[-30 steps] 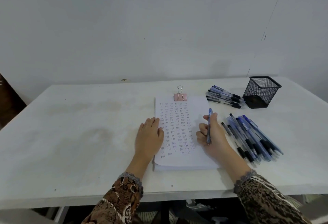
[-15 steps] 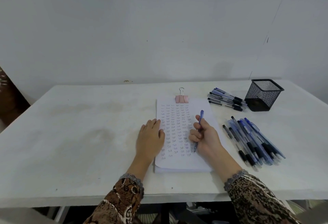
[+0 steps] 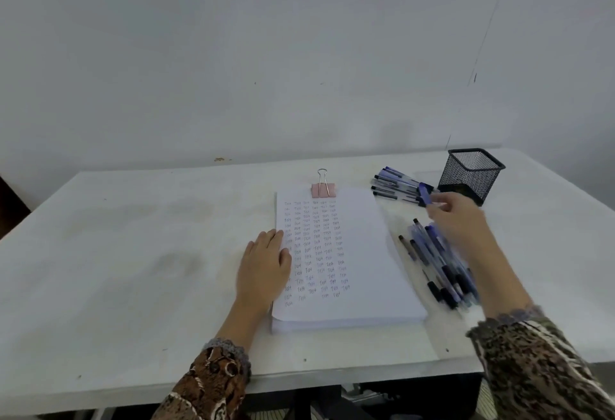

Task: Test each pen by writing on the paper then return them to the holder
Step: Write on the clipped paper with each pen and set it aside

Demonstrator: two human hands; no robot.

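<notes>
A stack of white paper [image 3: 362,246], covered on its left half with rows of small written marks, lies in the middle of the table. My left hand [image 3: 264,266] rests flat on its left edge. My right hand [image 3: 456,216] is blurred, raised to the right of the paper, and holds a blue pen [image 3: 424,194] beside the small far pile of pens [image 3: 394,185]. A black mesh holder [image 3: 471,173] stands just right of that pile. A larger row of blue pens [image 3: 436,266] lies under my right forearm.
A pink binder clip [image 3: 323,188] clamps the top of the paper. The white table [image 3: 133,253] ends at a plain wall behind; its front edge runs just below my sleeves.
My right hand has left the paper and swung right and away with the pen, to the far pile beside the holder. My left hand stayed on the paper.
</notes>
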